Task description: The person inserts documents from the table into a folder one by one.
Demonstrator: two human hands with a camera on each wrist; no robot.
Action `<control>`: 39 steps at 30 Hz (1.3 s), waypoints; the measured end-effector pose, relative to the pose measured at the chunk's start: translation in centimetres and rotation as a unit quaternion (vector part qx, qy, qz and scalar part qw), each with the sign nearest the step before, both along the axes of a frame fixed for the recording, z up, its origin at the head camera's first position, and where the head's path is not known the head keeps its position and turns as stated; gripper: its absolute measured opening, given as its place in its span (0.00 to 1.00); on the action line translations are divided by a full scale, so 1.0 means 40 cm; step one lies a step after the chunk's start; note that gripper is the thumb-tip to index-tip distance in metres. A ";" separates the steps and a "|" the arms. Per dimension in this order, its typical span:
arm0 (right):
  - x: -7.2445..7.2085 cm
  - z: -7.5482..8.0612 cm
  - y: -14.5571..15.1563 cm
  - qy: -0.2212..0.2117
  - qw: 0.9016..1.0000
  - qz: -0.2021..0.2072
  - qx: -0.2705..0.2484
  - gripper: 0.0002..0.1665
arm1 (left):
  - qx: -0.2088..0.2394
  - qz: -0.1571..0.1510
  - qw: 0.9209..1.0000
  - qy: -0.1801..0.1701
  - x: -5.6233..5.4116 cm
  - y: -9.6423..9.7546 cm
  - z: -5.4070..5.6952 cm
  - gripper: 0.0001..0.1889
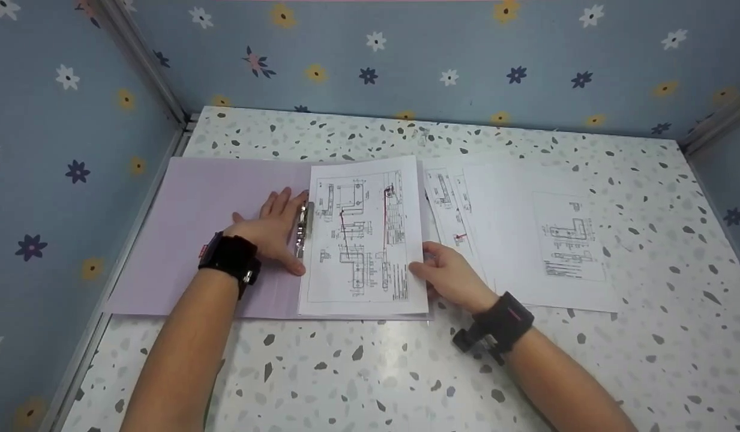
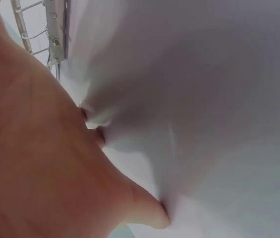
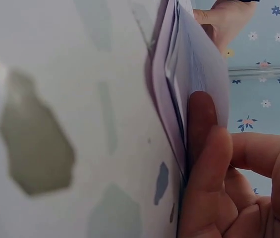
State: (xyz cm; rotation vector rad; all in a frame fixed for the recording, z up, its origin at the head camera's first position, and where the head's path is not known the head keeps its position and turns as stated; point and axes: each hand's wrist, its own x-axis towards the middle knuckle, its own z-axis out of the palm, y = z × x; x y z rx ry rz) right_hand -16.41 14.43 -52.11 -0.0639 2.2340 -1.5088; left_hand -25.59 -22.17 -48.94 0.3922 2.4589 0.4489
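A lilac ring binder (image 1: 183,234) lies spread on the table. On its right half rests a stack of sheets (image 1: 336,300), the top one printed with technical drawings and marked with red and dark lines. My left hand (image 1: 264,231) rests on the inside cover with fingers spread, beside the metal ring clasp (image 2: 55,29). Its thumb reaches toward the sheets' left edge. At the right edge of the stack, my right hand (image 1: 454,276) pinches sheets, thumb above and fingers under. The right wrist view shows the sheets (image 3: 206,64) raised from the cover there; how many are held is hidden.
Loose printed sheets (image 1: 508,240) overlap on the table to the right of the binder, partly behind the right hand. The speckled table (image 1: 321,372) meets flowered panels (image 1: 406,60) at the back and sides. Each wrist wears a black strapped camera.
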 end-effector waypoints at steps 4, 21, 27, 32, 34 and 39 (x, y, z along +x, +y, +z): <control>0.000 0.000 -0.002 -0.002 1.000 -0.006 0.002 0.31 | 0.010 -0.001 1.000 -0.009 0.000 -0.009 -0.001 0.85; -0.002 0.005 -0.006 -0.002 1.000 -0.004 0.000 0.31 | -0.019 -0.004 1.000 0.013 0.003 0.004 0.012 0.82; 0.000 0.001 -0.002 -0.010 1.000 -0.010 -0.012 0.30 | -0.021 -0.003 1.000 0.020 0.005 0.006 0.004 0.82; 0.004 0.007 0.006 -0.026 0.999 -0.018 -0.031 0.33 | -0.020 0.000 1.000 0.018 0.005 0.008 0.002 0.82; 0.004 0.014 0.013 -0.021 0.999 -0.022 -0.017 0.36 | -0.021 0.000 1.000 0.018 0.005 0.008 0.003 0.82; 0.000 0.031 0.048 0.002 0.998 -0.042 0.036 0.38 | -0.022 -0.001 1.000 0.018 0.007 0.004 0.003 0.82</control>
